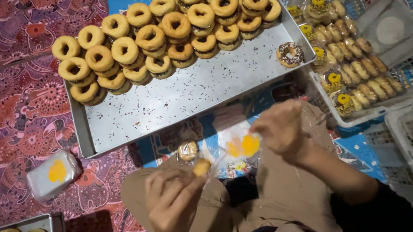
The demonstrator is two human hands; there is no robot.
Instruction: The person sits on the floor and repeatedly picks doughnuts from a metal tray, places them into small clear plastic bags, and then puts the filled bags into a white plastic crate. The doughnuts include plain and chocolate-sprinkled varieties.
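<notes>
Blurred left hand (173, 201) pinches a small doughnut (202, 167); right hand (280, 129) grips a smeared clear wrapper (239, 146).

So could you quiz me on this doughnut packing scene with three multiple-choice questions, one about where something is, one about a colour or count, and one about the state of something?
1. Where does the single chocolate-sprinkled doughnut lie?
A. On the big metal tray's right edge
B. In the white basket
C. On the person's lap

2. What colour is the mark on the clear bag at the right hand?
A. Green
B. Yellow-orange
C. Black

3. What is the state of the left hand?
A. Flat on the floor
B. Empty and open
C. Pinching a small doughnut

Answers: 1 A, it sits alone at the tray's right side, apart from the stacked plain ones. 2 B, a yellow-orange patch shows on the clear plastic. 3 C, the fingers close on a small golden piece near the bag.
</notes>
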